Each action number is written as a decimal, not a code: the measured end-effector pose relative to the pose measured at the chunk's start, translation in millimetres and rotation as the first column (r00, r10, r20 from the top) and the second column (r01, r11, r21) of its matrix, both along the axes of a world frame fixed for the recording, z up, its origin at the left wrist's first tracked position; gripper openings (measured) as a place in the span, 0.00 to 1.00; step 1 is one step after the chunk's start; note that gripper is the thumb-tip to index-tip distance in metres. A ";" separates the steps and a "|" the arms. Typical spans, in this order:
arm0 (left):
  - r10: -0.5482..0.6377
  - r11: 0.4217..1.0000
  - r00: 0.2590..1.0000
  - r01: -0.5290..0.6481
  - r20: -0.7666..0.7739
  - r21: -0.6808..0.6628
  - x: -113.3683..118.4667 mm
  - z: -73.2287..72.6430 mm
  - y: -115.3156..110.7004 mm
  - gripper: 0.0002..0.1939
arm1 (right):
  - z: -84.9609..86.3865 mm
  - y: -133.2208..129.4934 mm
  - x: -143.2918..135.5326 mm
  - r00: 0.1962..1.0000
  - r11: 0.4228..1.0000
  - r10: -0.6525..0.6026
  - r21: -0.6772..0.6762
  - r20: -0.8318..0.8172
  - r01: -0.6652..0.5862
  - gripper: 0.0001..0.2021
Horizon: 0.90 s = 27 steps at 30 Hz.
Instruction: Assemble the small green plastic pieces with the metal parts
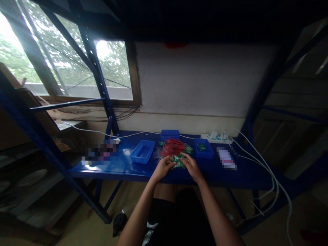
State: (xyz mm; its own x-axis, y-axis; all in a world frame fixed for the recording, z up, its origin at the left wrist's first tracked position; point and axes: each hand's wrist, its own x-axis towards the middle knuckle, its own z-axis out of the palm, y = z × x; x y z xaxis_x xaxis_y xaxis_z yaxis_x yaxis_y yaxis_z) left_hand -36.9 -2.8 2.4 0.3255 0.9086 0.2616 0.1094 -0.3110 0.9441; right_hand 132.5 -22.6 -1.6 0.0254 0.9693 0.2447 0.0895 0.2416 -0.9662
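Note:
Between my two hands, close to the front edge of the blue shelf (164,175), is a small green and clear plastic packet (178,161). My left hand (164,168) pinches its left side with thumb and fingers. On the other side, the bent fingers of my right hand (191,166) grip it too. Just behind the hands lies a pile of red packets (173,146), with more green packets (189,149) at its right side. Clear plastic (157,153) lies at the pile's left. What is inside the held packet is too small to make out.
A blue tray (142,152) stands left of the pile, and another blue bin (204,153) on the right holds green pieces. A third blue bin (170,132) is behind. A white power strip (216,138) and cables (266,162) lie at the right. Blue uprights (98,75) frame the shelf.

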 end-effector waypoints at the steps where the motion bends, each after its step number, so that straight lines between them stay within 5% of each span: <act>1: 0.005 1.000 1.000 -0.005 0.003 -0.004 0.0 0.5 -0.1 0.14 | 0.5 -0.5 -0.1 1.000 1.000 -0.007 0.003 0.004 0.007 0.24; 27: 0.056 0.998 0.998 -0.056 -0.021 0.023 0.4 4.6 -2.9 0.15 | 1.8 -5.3 -1.4 0.997 0.999 0.032 -0.033 -0.065 -0.034 0.21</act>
